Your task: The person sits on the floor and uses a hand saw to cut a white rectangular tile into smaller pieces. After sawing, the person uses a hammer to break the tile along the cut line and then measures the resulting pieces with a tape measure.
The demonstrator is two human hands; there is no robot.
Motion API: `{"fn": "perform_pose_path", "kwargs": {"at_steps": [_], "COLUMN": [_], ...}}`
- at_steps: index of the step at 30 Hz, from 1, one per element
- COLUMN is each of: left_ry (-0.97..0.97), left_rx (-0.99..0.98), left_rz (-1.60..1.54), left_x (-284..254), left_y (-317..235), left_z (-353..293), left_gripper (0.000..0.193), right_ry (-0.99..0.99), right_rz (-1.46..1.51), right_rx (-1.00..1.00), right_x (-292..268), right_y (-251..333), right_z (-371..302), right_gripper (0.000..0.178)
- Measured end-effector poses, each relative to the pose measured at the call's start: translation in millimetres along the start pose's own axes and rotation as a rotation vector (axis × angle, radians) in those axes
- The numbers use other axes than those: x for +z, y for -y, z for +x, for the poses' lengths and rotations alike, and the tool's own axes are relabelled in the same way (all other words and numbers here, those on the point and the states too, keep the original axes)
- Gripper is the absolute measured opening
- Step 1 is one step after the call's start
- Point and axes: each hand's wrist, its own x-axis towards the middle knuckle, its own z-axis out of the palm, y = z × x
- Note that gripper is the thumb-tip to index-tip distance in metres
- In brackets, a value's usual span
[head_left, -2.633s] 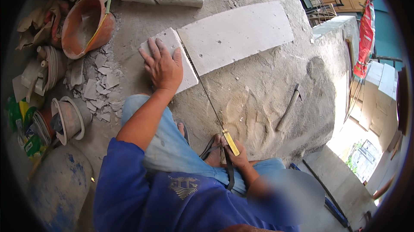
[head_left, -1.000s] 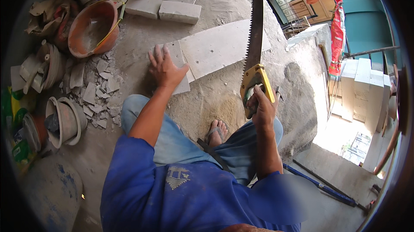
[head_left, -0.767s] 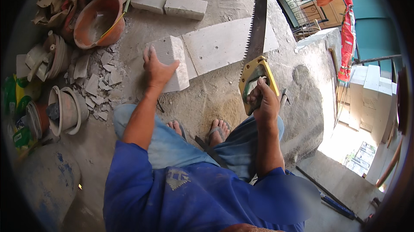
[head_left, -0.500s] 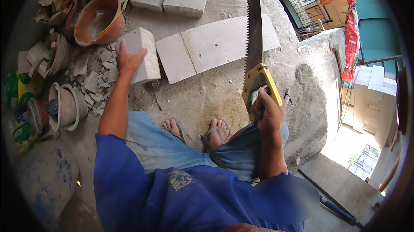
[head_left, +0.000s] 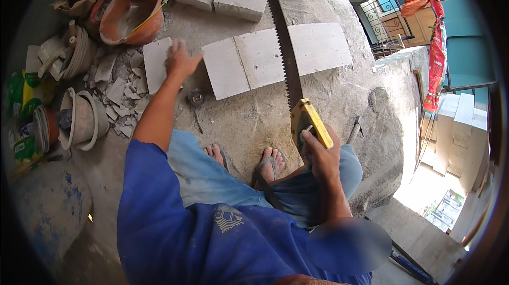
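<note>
My right hand (head_left: 322, 152) grips a hand saw (head_left: 289, 57) by its yellow and black handle. The long toothed blade points away from me and hangs over a long white lightweight block (head_left: 323, 46), which lies on the floor with a line across it left of its middle. My left hand (head_left: 183, 63), slightly blurred, is empty with thumb and fingers apart. It is between that block and a cut white block piece (head_left: 156, 68), which lies beside the rubble; whether it still touches the piece I cannot tell.
Broken block rubble (head_left: 119, 91) and an orange basin (head_left: 135, 12) are at the left. Several block pieces (head_left: 238, 5) lie beyond. A small round dark object with a strap (head_left: 196, 98) sits near my feet. A hammer (head_left: 355, 127) is by my right knee.
My left hand has set the cut piece down flat by the rubble and let go, moving slightly right. The saw has swung left, its blade now crossing over the long block's middle.
</note>
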Motion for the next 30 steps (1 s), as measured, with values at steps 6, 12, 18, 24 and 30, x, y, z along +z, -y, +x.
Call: {"fn": "perform_pose_path", "kwargs": {"at_steps": [6,12,18,24,30], "left_ry": [0.275,0.4,0.363,0.316,0.282], "left_rx": [0.259,0.49,0.617,0.669,0.635], "left_rz": [0.054,0.356,0.608,0.554,0.511], "left_x": [9.4,10.7,19.1,25.9,35.7], "left_y": [-69.5,-88.6,-88.0,-76.9,-81.8], "left_z": [-56.3,-86.4,-83.2,-80.5,-84.2], "left_gripper": [0.12,0.138,0.137,0.135,0.133], "right_ry": [0.07,0.103,0.094,0.062,0.04], "right_rz": [-0.242,-0.296,-0.4,-0.465,-0.539], "right_rx": [-0.054,-0.017,0.039,-0.015,-0.009], "right_x": [3.6,27.7,43.2,28.5,68.3], "right_y": [-31.1,-61.0,-77.8,-89.1,-92.5], "right_z": [-3.2,-20.1,-28.6,-52.8,1.8], "right_gripper": [0.019,0.018,0.02,0.019,0.027]}}
